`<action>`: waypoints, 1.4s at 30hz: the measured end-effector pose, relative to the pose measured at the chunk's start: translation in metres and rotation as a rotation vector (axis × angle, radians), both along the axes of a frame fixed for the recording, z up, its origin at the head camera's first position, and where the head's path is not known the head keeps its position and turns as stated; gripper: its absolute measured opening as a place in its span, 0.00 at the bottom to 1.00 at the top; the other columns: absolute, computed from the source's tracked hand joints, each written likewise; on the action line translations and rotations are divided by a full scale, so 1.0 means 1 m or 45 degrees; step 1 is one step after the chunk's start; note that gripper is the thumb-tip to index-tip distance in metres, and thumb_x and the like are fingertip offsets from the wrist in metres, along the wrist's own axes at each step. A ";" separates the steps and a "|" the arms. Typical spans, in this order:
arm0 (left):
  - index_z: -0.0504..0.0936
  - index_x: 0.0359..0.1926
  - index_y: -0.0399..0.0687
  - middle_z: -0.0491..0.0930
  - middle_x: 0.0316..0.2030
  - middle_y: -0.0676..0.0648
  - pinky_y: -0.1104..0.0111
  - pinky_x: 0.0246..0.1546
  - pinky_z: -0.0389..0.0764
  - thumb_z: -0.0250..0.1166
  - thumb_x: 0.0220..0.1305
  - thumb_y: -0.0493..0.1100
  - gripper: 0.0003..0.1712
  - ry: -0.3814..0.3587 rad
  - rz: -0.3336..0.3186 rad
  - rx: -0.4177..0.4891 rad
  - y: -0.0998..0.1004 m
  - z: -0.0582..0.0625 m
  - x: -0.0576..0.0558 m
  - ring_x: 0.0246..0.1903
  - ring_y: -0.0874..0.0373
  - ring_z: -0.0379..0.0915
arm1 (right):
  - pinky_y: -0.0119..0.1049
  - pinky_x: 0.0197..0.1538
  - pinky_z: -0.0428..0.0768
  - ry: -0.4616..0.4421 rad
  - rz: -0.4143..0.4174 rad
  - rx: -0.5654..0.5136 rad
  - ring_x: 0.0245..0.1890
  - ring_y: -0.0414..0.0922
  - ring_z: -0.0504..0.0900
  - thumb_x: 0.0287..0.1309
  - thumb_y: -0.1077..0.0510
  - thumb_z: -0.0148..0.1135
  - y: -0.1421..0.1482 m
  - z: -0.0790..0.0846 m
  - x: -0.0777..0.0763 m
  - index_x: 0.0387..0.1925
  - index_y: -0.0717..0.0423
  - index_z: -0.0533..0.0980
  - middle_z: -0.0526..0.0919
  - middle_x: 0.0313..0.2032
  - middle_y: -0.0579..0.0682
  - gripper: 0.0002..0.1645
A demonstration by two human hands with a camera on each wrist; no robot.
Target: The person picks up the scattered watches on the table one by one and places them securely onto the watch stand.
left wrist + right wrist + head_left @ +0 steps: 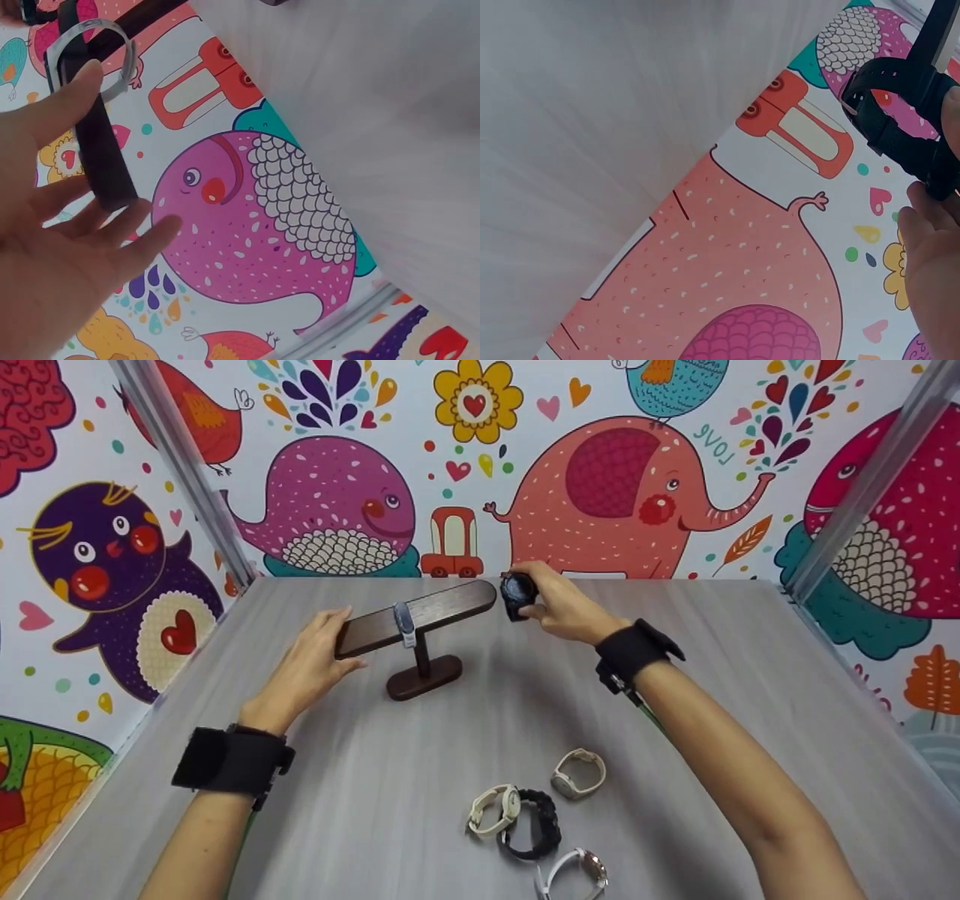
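Note:
A dark brown wooden watch stand [456,604] with a crossbar and an oval foot stands on the table. My left hand [300,669] grips the left end of its bar, thumb on one side and fingers on the other. Around the bar, left of the post, sits a watch with a pale strap [405,622]. Just off the bar's right end, my right hand [561,604] pinches a black watch [517,594] between thumb and fingers. Its strap [891,71] forms a closed loop in the right wrist view, close to the bar's end.
Nearer on the grey table [337,810] lie a cream watch [495,810], a black watch [551,829] touching it, a beige watch [579,774] and a white-strapped watch [594,868]. Walls with cartoon animals and metal posts [187,472] enclose the back and sides.

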State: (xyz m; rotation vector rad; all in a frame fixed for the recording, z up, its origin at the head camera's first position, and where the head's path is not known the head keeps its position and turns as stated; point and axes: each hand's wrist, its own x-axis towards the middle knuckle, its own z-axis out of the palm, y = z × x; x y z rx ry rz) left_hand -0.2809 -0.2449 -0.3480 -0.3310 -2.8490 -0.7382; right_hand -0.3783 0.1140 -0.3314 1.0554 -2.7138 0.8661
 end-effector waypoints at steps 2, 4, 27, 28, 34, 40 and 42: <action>0.59 0.73 0.30 0.65 0.68 0.28 0.41 0.71 0.65 0.70 0.63 0.37 0.43 0.017 -0.014 -0.031 0.000 -0.002 -0.001 0.68 0.32 0.63 | 0.49 0.74 0.69 -0.020 -0.005 0.016 0.66 0.54 0.71 0.66 0.68 0.59 -0.004 0.003 -0.003 0.69 0.64 0.60 0.69 0.65 0.63 0.33; 0.61 0.72 0.28 0.67 0.66 0.27 0.41 0.70 0.67 0.68 0.63 0.35 0.40 0.050 -0.033 -0.047 -0.001 -0.004 -0.002 0.66 0.32 0.65 | 0.48 0.76 0.67 -0.038 -0.011 0.037 0.67 0.54 0.70 0.67 0.67 0.58 -0.009 0.006 -0.006 0.70 0.63 0.59 0.68 0.67 0.62 0.34; 0.71 0.65 0.26 0.75 0.59 0.26 0.44 0.62 0.77 0.71 0.57 0.28 0.35 0.193 -0.026 0.045 -0.002 -0.006 0.001 0.59 0.32 0.74 | 0.47 0.73 0.71 -0.077 -0.055 0.188 0.67 0.53 0.71 0.67 0.64 0.60 -0.048 0.004 -0.010 0.72 0.56 0.60 0.69 0.68 0.60 0.35; 0.71 0.65 0.26 0.75 0.59 0.26 0.44 0.62 0.77 0.71 0.57 0.29 0.35 0.190 -0.026 0.044 -0.002 -0.006 0.001 0.59 0.32 0.74 | 0.47 0.73 0.72 -0.072 -0.054 0.188 0.67 0.53 0.71 0.67 0.64 0.60 -0.048 0.004 -0.010 0.72 0.56 0.60 0.70 0.68 0.59 0.35; 0.70 0.65 0.24 0.76 0.58 0.25 0.44 0.60 0.78 0.71 0.56 0.29 0.35 0.188 -0.047 0.031 0.000 -0.007 -0.001 0.57 0.31 0.75 | 0.47 0.72 0.73 -0.048 -0.073 0.220 0.65 0.52 0.73 0.66 0.62 0.62 -0.052 0.001 -0.007 0.71 0.55 0.61 0.71 0.67 0.58 0.35; 0.71 0.65 0.24 0.76 0.58 0.26 0.44 0.60 0.78 0.71 0.57 0.29 0.35 0.182 -0.042 0.019 0.002 -0.004 -0.003 0.57 0.32 0.75 | 0.46 0.72 0.73 0.013 -0.058 0.243 0.63 0.51 0.74 0.65 0.62 0.63 -0.061 0.001 -0.005 0.71 0.54 0.62 0.73 0.66 0.57 0.35; 0.71 0.65 0.25 0.75 0.59 0.26 0.44 0.60 0.78 0.71 0.57 0.29 0.35 0.169 -0.032 0.019 0.003 -0.004 -0.003 0.57 0.32 0.75 | 0.46 0.73 0.72 0.027 -0.041 0.257 0.64 0.50 0.73 0.66 0.61 0.63 -0.066 0.001 -0.003 0.71 0.54 0.62 0.73 0.66 0.56 0.35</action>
